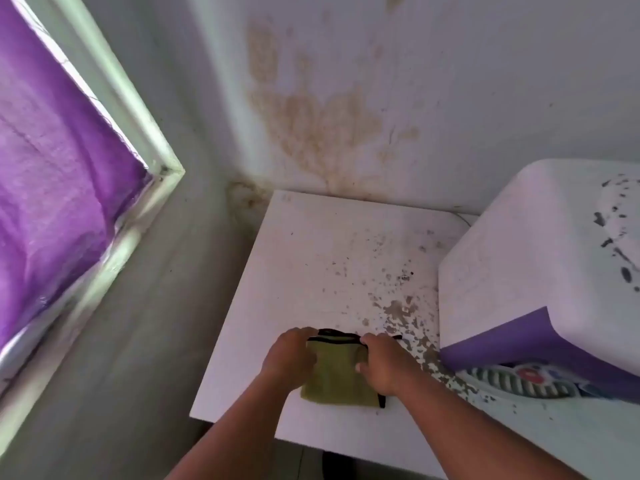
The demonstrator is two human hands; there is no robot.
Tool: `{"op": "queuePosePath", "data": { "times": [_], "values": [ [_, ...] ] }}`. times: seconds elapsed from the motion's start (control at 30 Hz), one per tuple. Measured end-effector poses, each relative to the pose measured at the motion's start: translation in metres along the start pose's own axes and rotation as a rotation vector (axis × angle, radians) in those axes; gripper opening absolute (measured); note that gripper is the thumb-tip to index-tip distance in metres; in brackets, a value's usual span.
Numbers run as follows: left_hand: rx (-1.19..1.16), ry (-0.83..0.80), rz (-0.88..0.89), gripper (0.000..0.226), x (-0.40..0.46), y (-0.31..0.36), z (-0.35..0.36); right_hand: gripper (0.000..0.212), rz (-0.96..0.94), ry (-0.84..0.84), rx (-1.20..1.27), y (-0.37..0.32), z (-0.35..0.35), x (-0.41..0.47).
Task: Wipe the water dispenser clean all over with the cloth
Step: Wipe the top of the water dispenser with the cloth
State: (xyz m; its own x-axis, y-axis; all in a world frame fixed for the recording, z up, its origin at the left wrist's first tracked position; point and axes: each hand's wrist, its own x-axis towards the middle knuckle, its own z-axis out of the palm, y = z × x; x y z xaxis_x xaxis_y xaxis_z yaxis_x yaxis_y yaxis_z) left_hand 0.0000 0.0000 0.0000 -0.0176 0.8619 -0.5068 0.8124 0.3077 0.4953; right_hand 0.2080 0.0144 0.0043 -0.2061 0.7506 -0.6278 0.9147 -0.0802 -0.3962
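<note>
Both hands hold the cloth (337,375) flat on the white surface (311,258), probably to fold it into a pad before wiping. The left hand (291,358) and right hand (386,363) curl their fingers (372,341) over its black-trimmed far edge, gripping there; the cloth lies beneath and between them. The dispenser (540,271) stands just right, apart from the cloth and not yet touched.

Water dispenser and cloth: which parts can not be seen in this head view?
- Water dispenser: right side cut off by the picture edge.
- Cloth: top corners hidden under the left hand and right hand.
- Table: near edge behind the arms.
</note>
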Motion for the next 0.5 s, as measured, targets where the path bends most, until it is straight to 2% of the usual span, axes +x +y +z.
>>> {"op": "queuePosePath", "data": {
  "times": [0.17, 0.3, 0.5],
  "values": [
    [0.026, 0.028, -0.044, 0.04, 0.008, -0.001, 0.009, 0.041, 0.075, 0.117, 0.074, 0.002, 0.008, 0.009],
    [0.062, 0.069, -0.023, 0.025, 0.014, -0.003, 0.008, 0.009, 0.08, 0.183, 0.089, 0.003, 0.01, 0.016],
    [0.003, 0.081, 0.041, 0.022, 0.01, 0.005, -0.007, 0.014, 0.058, 0.192, 0.161, 0.002, 0.001, 0.017]
  ]
}}
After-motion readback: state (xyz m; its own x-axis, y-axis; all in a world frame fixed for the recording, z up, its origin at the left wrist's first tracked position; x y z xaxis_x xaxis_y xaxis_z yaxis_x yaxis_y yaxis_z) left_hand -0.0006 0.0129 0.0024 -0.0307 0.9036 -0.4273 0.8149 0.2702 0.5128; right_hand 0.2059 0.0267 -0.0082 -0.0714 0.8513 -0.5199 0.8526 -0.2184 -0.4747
